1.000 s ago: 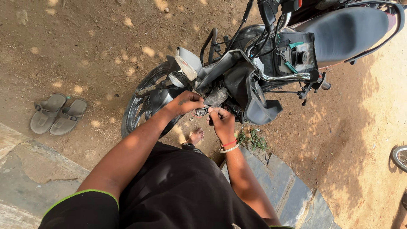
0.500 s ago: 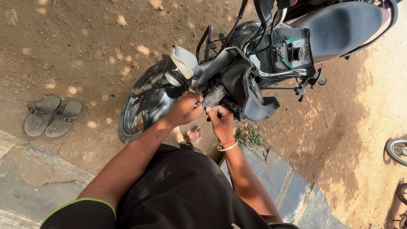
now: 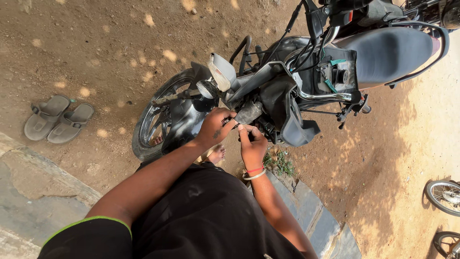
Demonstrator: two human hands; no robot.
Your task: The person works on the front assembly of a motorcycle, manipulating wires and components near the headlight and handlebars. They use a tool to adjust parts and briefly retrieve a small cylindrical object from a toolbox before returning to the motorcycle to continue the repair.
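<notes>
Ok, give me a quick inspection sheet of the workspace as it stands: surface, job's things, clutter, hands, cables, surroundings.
Surface: bare dirt ground in dappled sun; stone slab edging beside the person.
Job's things: motorcycle seen from above; a grey cylindrical part at its front, by the handlebar.
Clutter: a pair of grey sandals on the dirt; a small weed by the slabs.
Hands: left hand closed around the grey part's near end; right hand touches it from below, bangles on the wrist.
Cables: black control cables run from the handlebar area into the frame.
Surroundings: wheels of other bikes at the right edge; a bare foot below the hands.
</notes>
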